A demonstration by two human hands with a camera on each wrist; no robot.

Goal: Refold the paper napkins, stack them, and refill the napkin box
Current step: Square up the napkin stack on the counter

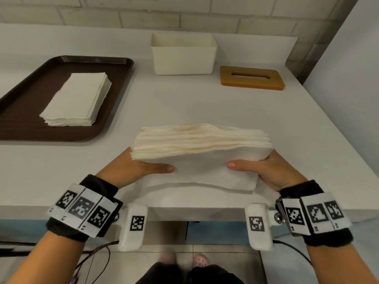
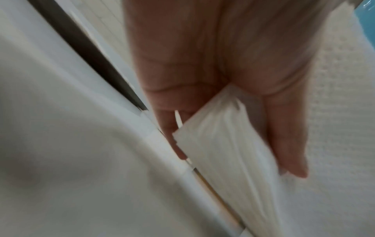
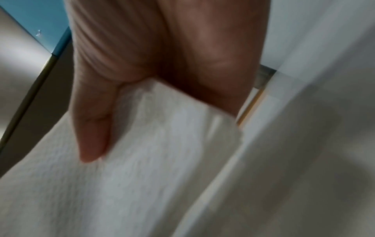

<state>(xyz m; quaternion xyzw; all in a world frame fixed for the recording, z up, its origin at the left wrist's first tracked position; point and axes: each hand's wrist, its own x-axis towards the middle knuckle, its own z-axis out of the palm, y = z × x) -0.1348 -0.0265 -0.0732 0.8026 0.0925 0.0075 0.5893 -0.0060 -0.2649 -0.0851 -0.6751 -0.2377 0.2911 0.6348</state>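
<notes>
A thick stack of white folded napkins (image 1: 202, 154) is held tilted on edge above the near part of the counter, layered edges facing up. My left hand (image 1: 141, 168) grips its left end (image 2: 223, 144), thumb on the near face and fingers behind. My right hand (image 1: 264, 169) grips the right end (image 3: 162, 136) the same way. A second napkin stack (image 1: 77, 100) lies on the dark brown tray (image 1: 24, 119) at left. The white napkin box (image 1: 183, 55) stands open at the back, its tan slotted lid (image 1: 252, 77) flat beside it.
The white counter (image 1: 205, 103) runs to a brick wall at the back and ends at a wall on the right. Its front edge is just below my wrists. Floor tiles and feet show beneath.
</notes>
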